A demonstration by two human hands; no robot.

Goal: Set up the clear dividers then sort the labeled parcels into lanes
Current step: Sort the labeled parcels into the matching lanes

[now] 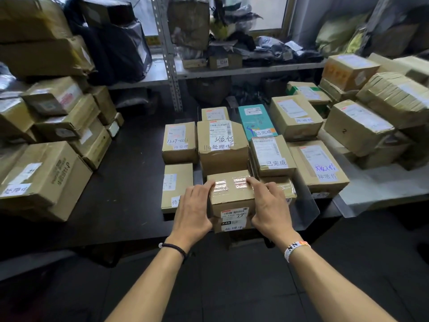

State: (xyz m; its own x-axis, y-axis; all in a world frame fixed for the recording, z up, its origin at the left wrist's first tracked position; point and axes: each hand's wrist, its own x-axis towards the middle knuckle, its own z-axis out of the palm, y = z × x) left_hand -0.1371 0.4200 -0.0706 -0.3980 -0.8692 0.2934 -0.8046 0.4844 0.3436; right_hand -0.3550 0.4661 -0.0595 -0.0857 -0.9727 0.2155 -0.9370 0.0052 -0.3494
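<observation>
A small cardboard parcel (232, 194) with shiny tape on top and a white label on its near face sits at the front of the second lane on the black table (130, 182). My left hand (193, 208) holds its left side and my right hand (269, 205) holds its right side, fingers over the top edges. Labeled parcels stand in rows behind and beside it: two brown ones in the left lane (180, 141), a large one (222, 145) right behind, a teal one (255, 120), and others to the right (318, 168). A clear divider (306, 205) is faintly seen at the right.
Stacks of cardboard boxes fill the left side of the table (44, 180) and a white surface on the right (362, 129). A metal shelf (232, 70) with bags and boxes runs along the back. The dark floor lies below the table's front edge.
</observation>
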